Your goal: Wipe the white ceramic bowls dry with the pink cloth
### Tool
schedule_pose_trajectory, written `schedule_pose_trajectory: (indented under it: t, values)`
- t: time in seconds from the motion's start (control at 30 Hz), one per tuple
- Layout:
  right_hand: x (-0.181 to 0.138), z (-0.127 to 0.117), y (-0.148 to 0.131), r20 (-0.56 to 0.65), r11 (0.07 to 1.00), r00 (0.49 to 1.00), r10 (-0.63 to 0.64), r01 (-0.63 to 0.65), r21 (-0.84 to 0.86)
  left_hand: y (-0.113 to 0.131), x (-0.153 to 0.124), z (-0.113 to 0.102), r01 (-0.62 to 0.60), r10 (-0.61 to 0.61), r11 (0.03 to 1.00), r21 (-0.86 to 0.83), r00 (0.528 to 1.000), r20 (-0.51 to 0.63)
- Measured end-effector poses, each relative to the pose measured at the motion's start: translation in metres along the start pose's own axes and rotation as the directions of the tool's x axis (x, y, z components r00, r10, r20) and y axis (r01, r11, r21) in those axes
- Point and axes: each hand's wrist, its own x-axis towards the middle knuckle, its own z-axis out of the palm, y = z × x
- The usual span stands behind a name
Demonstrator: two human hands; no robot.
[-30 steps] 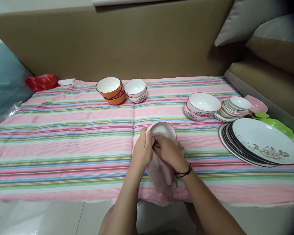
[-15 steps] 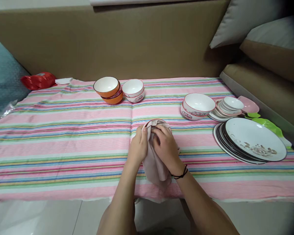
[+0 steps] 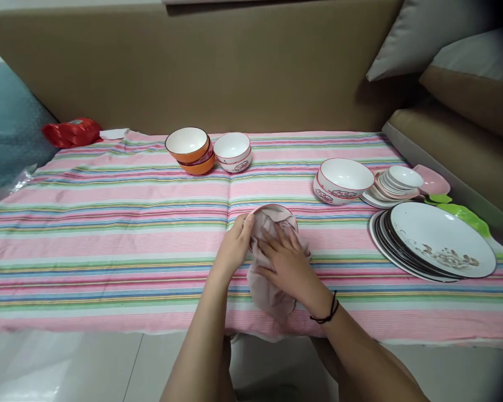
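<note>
In the middle of the striped cloth sits a bowl with a red rim (image 3: 272, 205), mostly covered by a pale pinkish-grey rag (image 3: 272, 298). My left hand (image 3: 233, 245) is closed on the bowl's left edge, thumb at the rim. My right hand (image 3: 291, 271) lies over the rag with its fingers spread, pressing it into the bowl. Part of the rag hangs down toward me over the near side. Most of the bowl's inside and outer wall are hidden by the rag and hands.
Orange bowls (image 3: 188, 146) and small white bowls (image 3: 233, 151) are stacked at the back. Larger white bowls (image 3: 343, 178), small dishes (image 3: 402, 178) and big plates (image 3: 444, 240) stand to the right. A red plastic bundle (image 3: 72, 133) lies at the far left on the striped cloth (image 3: 109, 240).
My right hand has opened from curled fingers to spread ones and pushed the rag down into the bowl. More of the bowl's rim shows. My left hand stays at the left edge.
</note>
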Motion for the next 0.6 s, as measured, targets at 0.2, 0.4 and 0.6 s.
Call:
schedule_pose_trajectory:
  t: [0.2, 0.4, 0.6]
  values:
    - [-0.002, 0.002, 0.006, -0.007, 0.995, 1.000, 0.023, -0.024, -0.100, -0.002, -0.002, 0.005, 0.069, -0.069, 0.995, 0.070, 0.998, -0.004]
    - [0.004, 0.006, -0.016, -0.073, 0.975, 0.997, -0.008, 0.024, 0.221, 0.006, -0.004, 0.012, 0.124, -0.119, 0.984, 0.124, 0.992, -0.048]
    - [0.008, 0.013, -0.028, -0.182, 0.918, 0.982, 0.060, 0.018, 0.397, 0.011, -0.003, 0.014, 0.051, -0.052, 0.995, 0.080, 0.998, 0.018]
